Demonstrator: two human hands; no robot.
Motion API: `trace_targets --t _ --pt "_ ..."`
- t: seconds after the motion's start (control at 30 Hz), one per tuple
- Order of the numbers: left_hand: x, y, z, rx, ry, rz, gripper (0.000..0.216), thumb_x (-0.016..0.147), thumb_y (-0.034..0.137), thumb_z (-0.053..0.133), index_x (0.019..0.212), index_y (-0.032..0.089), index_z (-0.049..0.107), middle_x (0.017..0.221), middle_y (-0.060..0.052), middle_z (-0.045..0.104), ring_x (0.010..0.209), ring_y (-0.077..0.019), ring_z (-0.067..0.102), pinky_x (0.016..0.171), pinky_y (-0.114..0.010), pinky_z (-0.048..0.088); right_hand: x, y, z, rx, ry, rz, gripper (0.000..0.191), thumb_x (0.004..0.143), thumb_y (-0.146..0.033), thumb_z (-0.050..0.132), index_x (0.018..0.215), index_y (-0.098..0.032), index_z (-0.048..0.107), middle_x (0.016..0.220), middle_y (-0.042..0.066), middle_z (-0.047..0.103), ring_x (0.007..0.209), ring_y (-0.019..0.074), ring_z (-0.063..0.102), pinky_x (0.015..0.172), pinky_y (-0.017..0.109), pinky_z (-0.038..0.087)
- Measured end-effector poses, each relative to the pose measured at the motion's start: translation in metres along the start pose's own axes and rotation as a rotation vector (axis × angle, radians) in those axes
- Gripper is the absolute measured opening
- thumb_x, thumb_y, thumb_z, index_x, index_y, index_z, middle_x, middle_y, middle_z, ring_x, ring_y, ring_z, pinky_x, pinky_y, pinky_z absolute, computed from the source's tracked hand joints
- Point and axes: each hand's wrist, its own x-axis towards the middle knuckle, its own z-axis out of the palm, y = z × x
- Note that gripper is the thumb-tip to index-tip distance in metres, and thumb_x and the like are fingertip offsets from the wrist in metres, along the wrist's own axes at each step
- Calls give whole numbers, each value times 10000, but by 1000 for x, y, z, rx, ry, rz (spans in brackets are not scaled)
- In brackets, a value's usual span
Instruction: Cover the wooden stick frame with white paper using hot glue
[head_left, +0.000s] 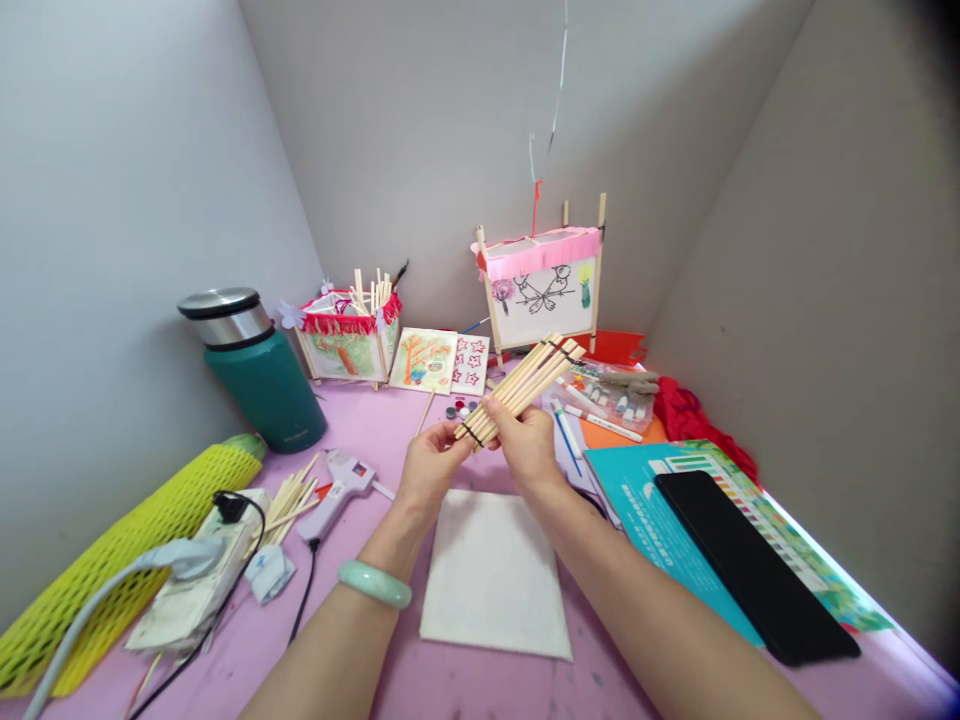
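Observation:
Both my hands hold a bundle of thin wooden sticks (525, 385) above the pink table, tied with black bands near each end. My left hand (431, 465) pinches the bundle's near end, and a pale green bangle sits on that wrist. My right hand (529, 440) wraps round the bundle just beyond it. The sticks point up and right toward a paper lantern (541, 290) with a pink top band and drawings. A blank white sheet (495, 575) lies flat beneath my hands.
A teal flask (259, 375) stands at the left, with yellow foam netting (120, 560), a power strip and a glue gun (341, 490) nearer. A fringed lantern (349, 335) and small drawings stand behind. Paint tubes (611, 395), a teal booklet and a black slab (754, 565) lie right.

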Motion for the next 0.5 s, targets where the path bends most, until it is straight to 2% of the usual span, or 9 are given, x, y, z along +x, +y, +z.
trace_targets --t 0.2,0.37,0.5 --pt "1 2 -2 24 -15 -14 262 556 320 796 724 148 690 688 -7 676 644 -126 573 677 -251 422 2 1 -1 15 -2 4 286 669 -412 702 659 -136 626 542 10 621 408 114 522 354 219 429" --pt "4 2 -5 53 -25 -35 290 541 375 814 652 148 670 626 -1 646 591 -115 538 631 -247 401 4 2 -2 -9 -7 -22 302 659 -427 715 628 -141 625 516 1 604 405 117 518 357 223 427" --pt "3 2 -5 40 -69 -21 271 555 366 801 664 155 670 662 -4 657 632 -125 557 670 -250 415 3 1 -2 -32 -21 -41 295 671 -429 702 627 -148 623 516 4 602 402 122 514 357 228 418"
